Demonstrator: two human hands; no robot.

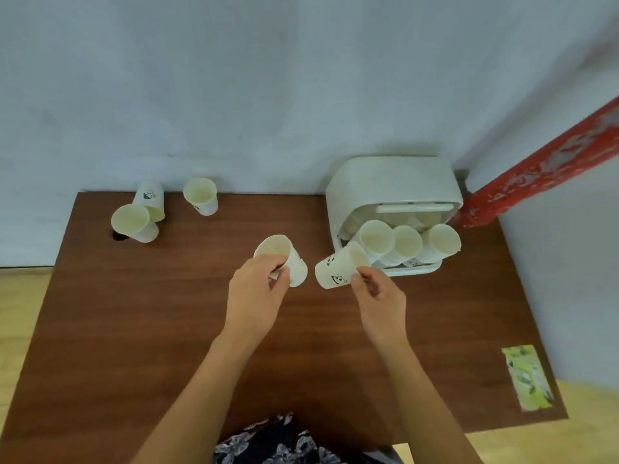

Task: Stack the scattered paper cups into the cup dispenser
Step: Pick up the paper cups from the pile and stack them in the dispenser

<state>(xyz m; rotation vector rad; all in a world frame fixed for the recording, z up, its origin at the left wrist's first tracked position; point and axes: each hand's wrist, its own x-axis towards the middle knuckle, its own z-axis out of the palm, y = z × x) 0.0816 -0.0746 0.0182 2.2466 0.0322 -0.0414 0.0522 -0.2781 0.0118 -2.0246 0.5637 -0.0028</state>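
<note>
from the head camera the dispenser hides the back of its cup stacks, so only three mouths show clearly. three loose cups sit far left on the table. left hand grips one cup; right hand pinches another beside the dispenser.

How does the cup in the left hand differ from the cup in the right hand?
The left hand's cup shows its open mouth to the camera; the right hand's cup lies tilted, mouth towards the dispenser. Panda prints show clearly on the right hand's cup, barely on the left hand's cup. Both are white paper cups.
</note>
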